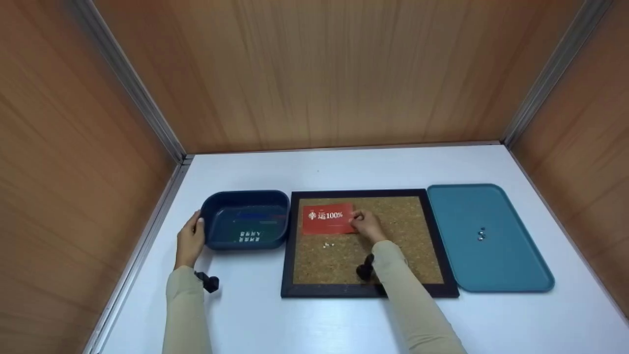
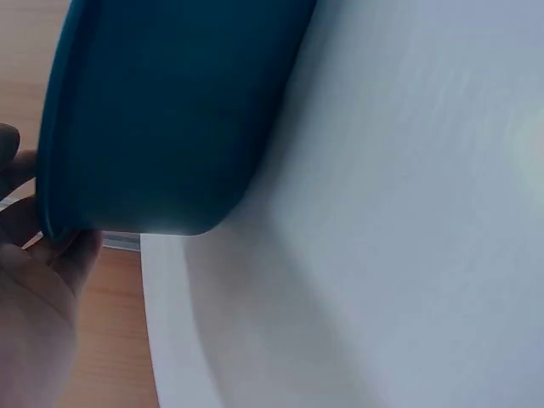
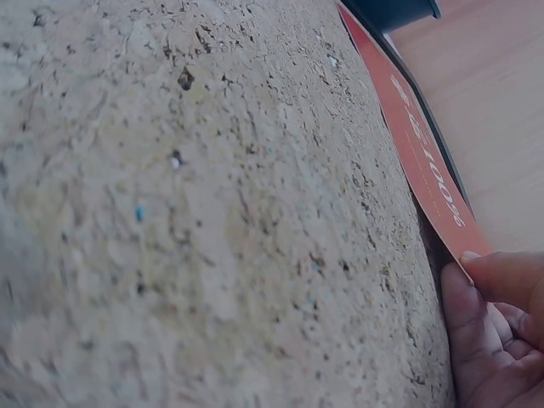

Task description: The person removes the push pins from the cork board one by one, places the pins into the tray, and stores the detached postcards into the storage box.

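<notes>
A red card [image 1: 322, 222] with white characters and "100%" lies over the upper left of a cork board [image 1: 339, 268] in a dark frame. My right hand [image 1: 367, 226] pinches the card's right edge between thumb and fingers; in the right wrist view that edge of the card [image 3: 433, 183] stands slightly off the cork. At the left, my left hand [image 1: 190, 242] grips the rim of a dark blue basin [image 1: 211, 231], with fingers on both sides of the rim in the left wrist view. Cards with white print show inside the basin.
Right of the board lies a teal tray [image 1: 496, 260] with several small shiny pieces [image 1: 481, 235] on it. A few small pale pieces [image 1: 328, 245] rest on the cork below the card. Wood-grain panels [image 1: 314, 73] enclose the white table [image 1: 245, 305] at back and sides.
</notes>
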### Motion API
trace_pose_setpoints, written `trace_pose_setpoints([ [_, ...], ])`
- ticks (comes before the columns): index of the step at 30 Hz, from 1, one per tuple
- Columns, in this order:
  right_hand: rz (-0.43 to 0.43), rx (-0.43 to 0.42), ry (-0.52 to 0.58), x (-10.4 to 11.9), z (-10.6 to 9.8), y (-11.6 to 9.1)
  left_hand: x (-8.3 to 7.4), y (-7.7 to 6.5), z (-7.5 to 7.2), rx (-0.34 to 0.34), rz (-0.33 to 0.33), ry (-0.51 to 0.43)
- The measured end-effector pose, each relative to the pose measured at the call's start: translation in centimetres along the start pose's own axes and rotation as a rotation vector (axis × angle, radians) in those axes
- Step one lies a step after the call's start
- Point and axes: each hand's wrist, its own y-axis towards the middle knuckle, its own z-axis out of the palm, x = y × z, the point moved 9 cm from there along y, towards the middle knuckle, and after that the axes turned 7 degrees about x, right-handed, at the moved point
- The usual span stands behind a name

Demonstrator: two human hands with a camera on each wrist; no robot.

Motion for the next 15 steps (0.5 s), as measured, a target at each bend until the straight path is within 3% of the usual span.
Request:
trace_pose_setpoints([
  [8, 0.01, 0.024, -0.002, 0.3, 0.4, 0.2, 1.2, -0.1, -0.4, -0.065, -0.03, 0.001],
  [15, 0.016, 0.028, -0.014, 0.0, -0.3, 0.1, 1.8, 0.3, 0.5, -0.128, -0.04, -0.067],
])
